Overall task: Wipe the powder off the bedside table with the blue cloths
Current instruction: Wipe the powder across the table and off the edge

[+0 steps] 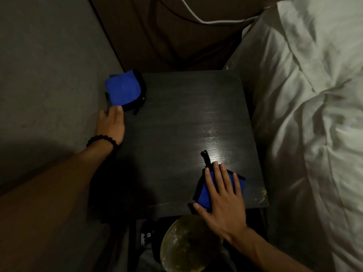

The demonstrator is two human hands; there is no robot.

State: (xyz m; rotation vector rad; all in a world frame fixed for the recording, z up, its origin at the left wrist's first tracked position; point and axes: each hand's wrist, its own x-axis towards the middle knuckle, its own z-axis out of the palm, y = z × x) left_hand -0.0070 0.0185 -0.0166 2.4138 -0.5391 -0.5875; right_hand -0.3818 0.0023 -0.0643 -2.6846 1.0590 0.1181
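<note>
Gripping one blue cloth (123, 88) at the tabletop's (176, 118) far-left corner, the left hand (112, 123) hides its fingers underneath. Near the front-right corner, the right hand (222, 195) lies flat, fingers spread, covering most of another blue cloth (204, 195); powder is hard to make out in the dimness.

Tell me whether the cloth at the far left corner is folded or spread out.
Folded. The blue cloth sits as a compact pad with a doubled black-trimmed edge; the left hand touches its near edge.

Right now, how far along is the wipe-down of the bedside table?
Most of the dark tabletop looks clean. In hand: the right hand presses one blue cloth flat near the front right corner; the left hand touches the other cloth at the back left. Left: pale specks at the front right edge.
</note>
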